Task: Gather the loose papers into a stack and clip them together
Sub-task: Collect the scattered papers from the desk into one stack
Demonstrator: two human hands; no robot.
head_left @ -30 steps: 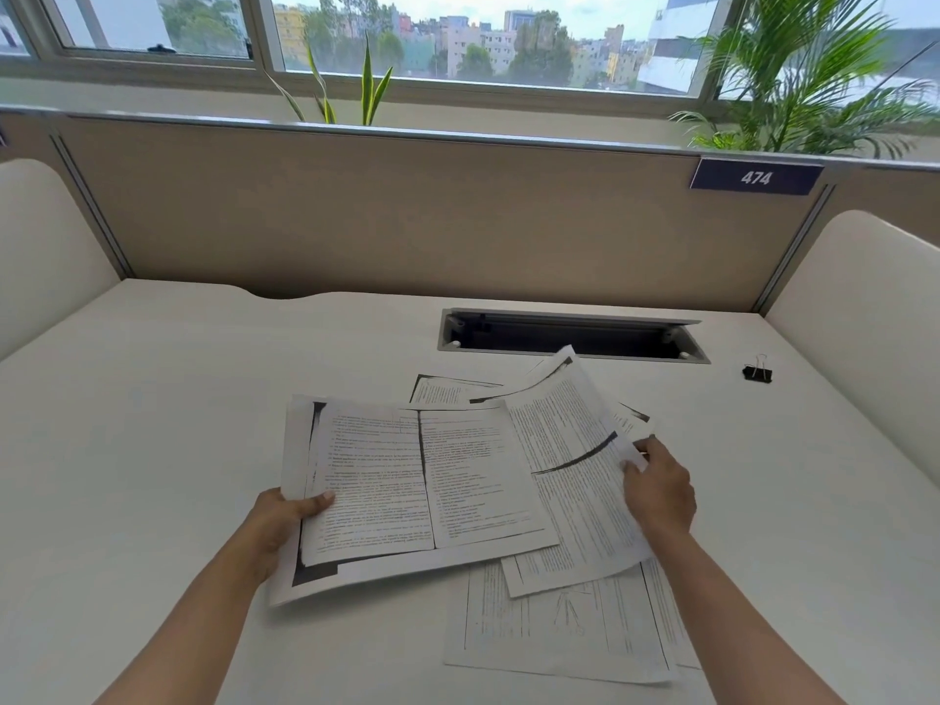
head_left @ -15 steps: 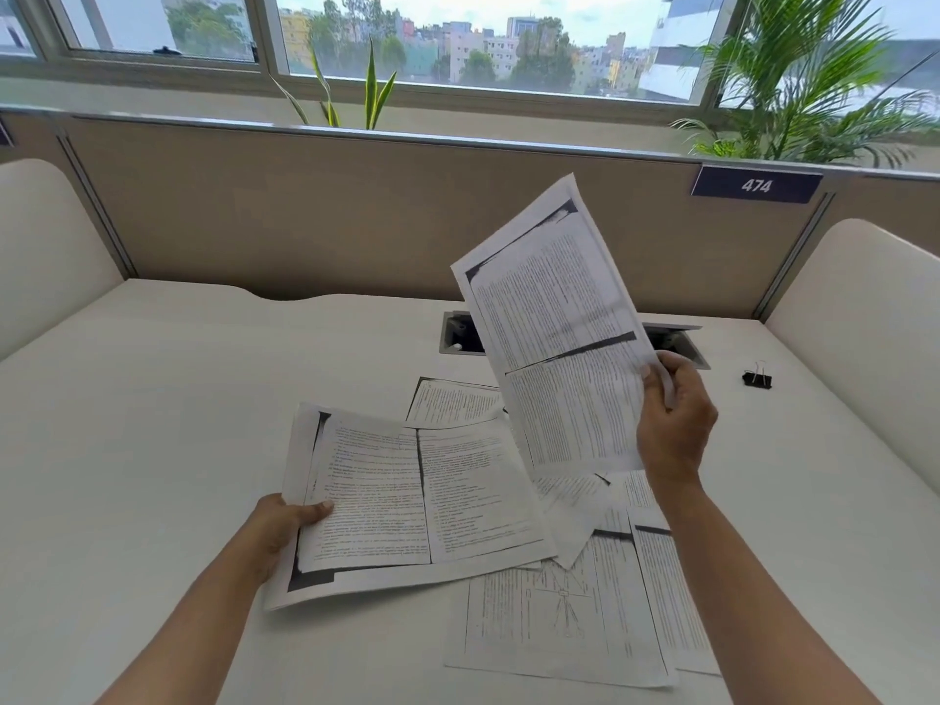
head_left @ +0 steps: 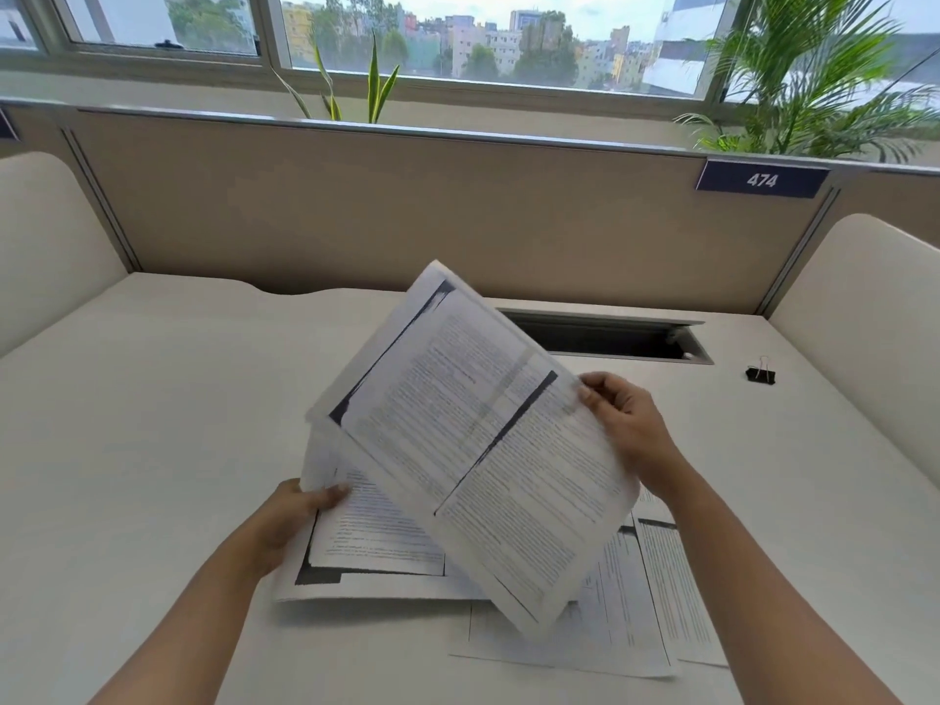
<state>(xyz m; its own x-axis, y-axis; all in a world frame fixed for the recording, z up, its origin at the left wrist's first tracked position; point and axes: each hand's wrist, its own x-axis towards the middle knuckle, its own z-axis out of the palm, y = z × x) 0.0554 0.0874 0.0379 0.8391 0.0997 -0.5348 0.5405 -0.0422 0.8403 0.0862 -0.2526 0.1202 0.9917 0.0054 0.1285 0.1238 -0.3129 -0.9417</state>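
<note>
The sheet (head_left: 473, 440) now swings left over the page (head_left: 376, 544) the left hand (head_left: 290, 516) pinches at 7 o'clock. The right hand (head_left: 625, 424) pinches its 3 o'clock edge. Square the edges before releasing. The clip (head_left: 760, 375) lies at 2 o'clock.

I'm seeing an office workstation, open-plan type. A tan partition (head_left: 407, 211) runs across the back of a pale desk (head_left: 152, 399), with rounded cream side dividers (head_left: 46, 246) at the left and right edges of the frame. Navy plate reading 474 (head_left: 762, 179) on the partition, upper right: a numbered seat. A cable-access slot (head_left: 610, 340) is cut into the desk, centre right. Black binder clip (head_left: 761, 375) to the right of it, printed sheets (head_left: 478, 440) mid-frame. Top of frame: wide window (head_left: 508, 38) over city buildings, snake plant (head_left: 374, 89) and palm (head_left: 803, 84) behind the partition.
</note>
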